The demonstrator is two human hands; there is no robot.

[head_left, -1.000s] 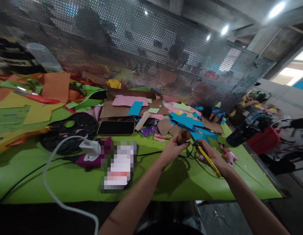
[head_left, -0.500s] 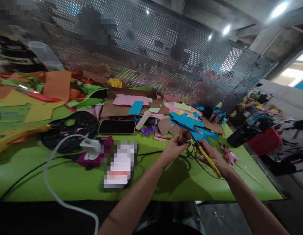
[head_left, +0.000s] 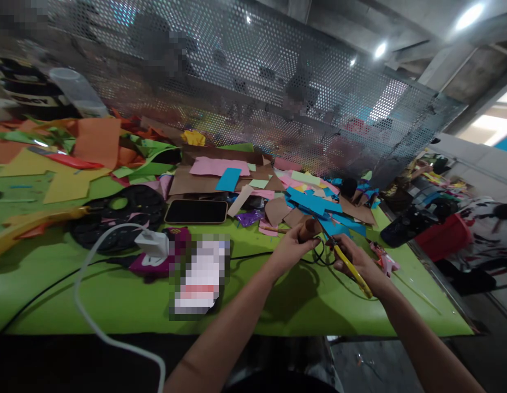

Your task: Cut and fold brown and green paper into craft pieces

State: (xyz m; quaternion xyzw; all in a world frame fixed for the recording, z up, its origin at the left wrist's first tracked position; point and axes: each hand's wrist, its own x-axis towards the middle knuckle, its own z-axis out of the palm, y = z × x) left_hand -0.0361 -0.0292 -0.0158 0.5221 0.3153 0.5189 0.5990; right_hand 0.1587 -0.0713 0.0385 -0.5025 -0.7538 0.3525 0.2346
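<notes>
My left hand (head_left: 292,250) is closed around a short brown paper tube (head_left: 308,231), its rolled end facing up. In my right hand (head_left: 355,256) are yellow-handled pliers (head_left: 351,268), gripped along the handle. Their thin dark tip points up and left, close beside the tube; whether it touches the tube I cannot tell. Both hands are above the green tabletop (head_left: 253,311). Under them runs a looped black cable (head_left: 318,254). Right of my right hand lies a pink glue gun (head_left: 384,259).
Blue paper strips (head_left: 314,202) and brown scraps lie beyond my hands. To the left are a dark phone (head_left: 196,212), a second phone (head_left: 200,278) with a lit screen, a white charger (head_left: 153,244) and a black palette-like plate (head_left: 122,218). A perforated metal panel (head_left: 245,82) stands behind.
The pliers' tip and my right hand have shifted very slightly to the right. My left hand keeps its hold on the tube.
</notes>
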